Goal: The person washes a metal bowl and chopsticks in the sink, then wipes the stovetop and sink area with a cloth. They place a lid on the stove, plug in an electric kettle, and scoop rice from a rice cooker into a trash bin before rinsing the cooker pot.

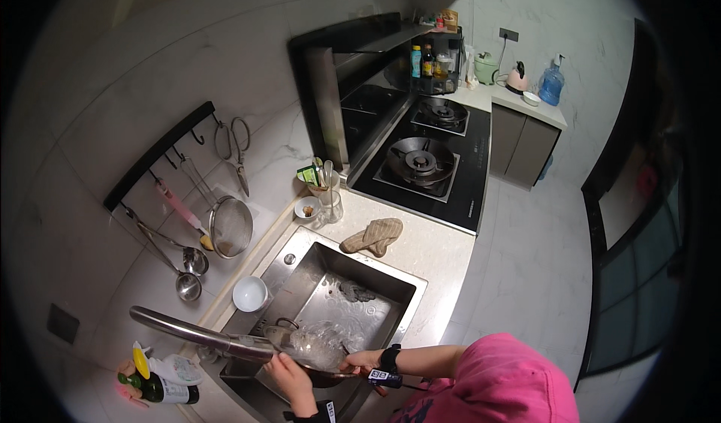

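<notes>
My left hand is at the head of the metal pull-out faucet, its fingers around or against the spout. Water splashes below it in a metal pan that stands tilted in the stainless steel sink. My right hand grips the pan near its rim and brown handle. Another round metal item with a loop handle, perhaps a lid, lies beside the splash, partly hidden by it. A dark crumpled cloth or scrubber lies on the wet sink floor.
A white bowl stands on the sink's left ledge. Checked cloth mitts lie beyond the sink, before the gas hob. Ladles, a strainer and scissors hang on the wall. Spray and soap bottles stand lower left.
</notes>
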Motion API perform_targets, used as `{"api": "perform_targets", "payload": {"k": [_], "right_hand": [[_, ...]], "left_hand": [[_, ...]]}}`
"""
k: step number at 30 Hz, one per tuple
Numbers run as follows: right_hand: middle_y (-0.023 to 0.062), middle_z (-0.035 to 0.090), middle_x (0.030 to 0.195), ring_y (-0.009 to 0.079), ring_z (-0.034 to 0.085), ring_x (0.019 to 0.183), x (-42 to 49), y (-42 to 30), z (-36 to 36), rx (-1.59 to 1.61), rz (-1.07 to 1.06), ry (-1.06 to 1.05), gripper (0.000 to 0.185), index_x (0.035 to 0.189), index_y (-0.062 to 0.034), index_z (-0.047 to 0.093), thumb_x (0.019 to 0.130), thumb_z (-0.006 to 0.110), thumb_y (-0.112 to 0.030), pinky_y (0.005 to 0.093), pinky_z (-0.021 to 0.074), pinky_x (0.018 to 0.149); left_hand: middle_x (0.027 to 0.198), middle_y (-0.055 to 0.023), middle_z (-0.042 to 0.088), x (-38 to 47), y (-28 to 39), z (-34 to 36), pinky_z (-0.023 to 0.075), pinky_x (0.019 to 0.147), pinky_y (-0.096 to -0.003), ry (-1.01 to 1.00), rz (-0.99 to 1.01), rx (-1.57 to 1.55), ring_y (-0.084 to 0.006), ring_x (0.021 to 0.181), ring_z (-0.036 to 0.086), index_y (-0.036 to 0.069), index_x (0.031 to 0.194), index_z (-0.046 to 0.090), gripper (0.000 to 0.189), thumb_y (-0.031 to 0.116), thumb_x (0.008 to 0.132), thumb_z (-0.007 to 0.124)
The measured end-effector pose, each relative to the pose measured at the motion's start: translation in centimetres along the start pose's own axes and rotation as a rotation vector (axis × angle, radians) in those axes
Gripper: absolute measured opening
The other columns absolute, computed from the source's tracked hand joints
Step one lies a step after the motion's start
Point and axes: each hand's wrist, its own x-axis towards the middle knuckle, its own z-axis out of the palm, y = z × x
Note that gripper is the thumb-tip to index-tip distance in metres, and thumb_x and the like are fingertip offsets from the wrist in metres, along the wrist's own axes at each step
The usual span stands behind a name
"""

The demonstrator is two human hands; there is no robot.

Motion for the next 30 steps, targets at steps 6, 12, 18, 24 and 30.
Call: {"api": "perform_targets", "payload": {"k": [6, 12, 18, 24, 30], "right_hand": [[-0.0075, 0.03, 0.048, 0.005, 0.029, 0.04, -1.7, -1.8, 0.6, 0.167, 0.121, -0.188, 0.034, 0.112, 0.0003, 0.049, 0.09, 0.03, -0.019, 0.0171, 0.0328, 0.044], [-0.0056, 0.029, 0.052, 0.007, 0.029, 0.041, -1.9, -2.9, 0.7, 0.134, 0.071, -0.021, 0.039, 0.124, 0.0009, 0.044, 0.089, 0.034, -0.011, 0.02, 0.0304, 0.04], [0.012, 0.057, 0.075, 0.0215, 0.054, 0.055, -9.8, -5.7, -2.0, -0.671, -0.663, 0.627, 0.049, 0.123, -0.0038, 0.04, 0.077, 0.053, -0.01, 0.0306, 0.0444, 0.049], [0.0294, 0.06, 0.089, 0.0448, 0.059, 0.084, -14.1, -10.0, 3.4, -1.244, -0.853, 0.901, 0.062, 0.129, -0.0012, 0.03, 0.072, 0.054, -0.008, 0.0494, 0.0464, 0.074], [0.0294, 0.059, 0.098, 0.0388, 0.062, 0.073, -16.3, -12.1, 6.3, -1.586, -1.004, 1.015, 0.064, 0.135, -0.0037, 0.03, 0.074, 0.052, -0.004, 0.0433, 0.0509, 0.065]], "left_hand": [[0.139, -0.0246, 0.035, -0.4, 2.1, 2.2, 0.0313, 0.095, -0.043, 0.071, 0.211, 0.265, -0.0415, 0.109, 0.045, -0.006, 0.133, 0.034, 0.052, 0.019, 0.088, 0.041], [0.108, -0.0284, 0.056, 2.5, -5.4, -0.6, 0.0411, 0.086, -0.0412, -0.015, -0.286, -0.211, -0.0414, 0.102, 0.053, -0.006, 0.108, 0.054, 0.037, 0.025, 0.091, 0.046], [0.076, -0.0264, 0.059, 4.4, -13.0, -4.7, 0.0435, 0.065, -0.0435, 0.015, -0.293, 0.024, -0.0433, 0.076, 0.058, -0.005, 0.082, 0.059, 0.038, 0.03, 0.091, 0.047], [0.062, -0.023, 0.055, 8.6, -16.2, -6.3, 0.0407, 0.056, -0.0436, -0.045, -0.269, 0.153, -0.0369, 0.06, 0.057, -0.006, 0.069, 0.058, 0.036, 0.025, 0.086, 0.053], [0.053, -0.0155, 0.055, 8.5, -15.9, -7.5, 0.0391, 0.049, -0.0389, -0.024, -0.211, 0.019, -0.026, 0.047, 0.054, -0.003, 0.062, 0.057, 0.035, 0.023, 0.085, 0.057]]}}
